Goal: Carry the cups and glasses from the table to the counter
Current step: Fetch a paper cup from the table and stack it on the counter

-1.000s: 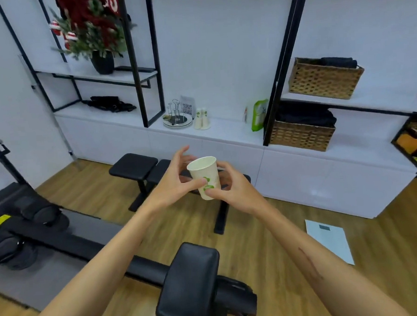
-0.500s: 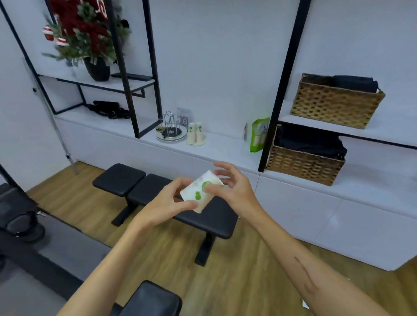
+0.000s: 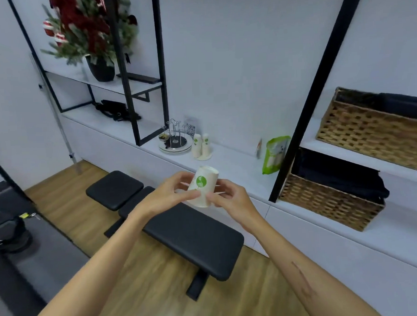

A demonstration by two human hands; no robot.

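A white paper cup with a green round logo (image 3: 202, 190) is held upside down in the air above a black bench, its base pointing up and tilted away. My left hand (image 3: 167, 196) pinches its left side and my right hand (image 3: 225, 198) grips its lower right side. On the white counter (image 3: 237, 164) behind stand two upside-down stacks of the same paper cups (image 3: 201, 147) next to a round tray with a wire cup rack (image 3: 175, 140).
A black padded bench (image 3: 189, 233) stands between me and the counter. Black shelf posts (image 3: 317, 91) rise from the counter. Wicker baskets (image 3: 330, 199) sit at the right, a green pouch (image 3: 273, 154) beside them. Gym equipment (image 3: 8, 231) lies at the left on the wooden floor.
The cup was upright a second ago; both hands have turned it over so it is now upside down. I have moved closer to the counter, and the bench and cup stacks look larger.
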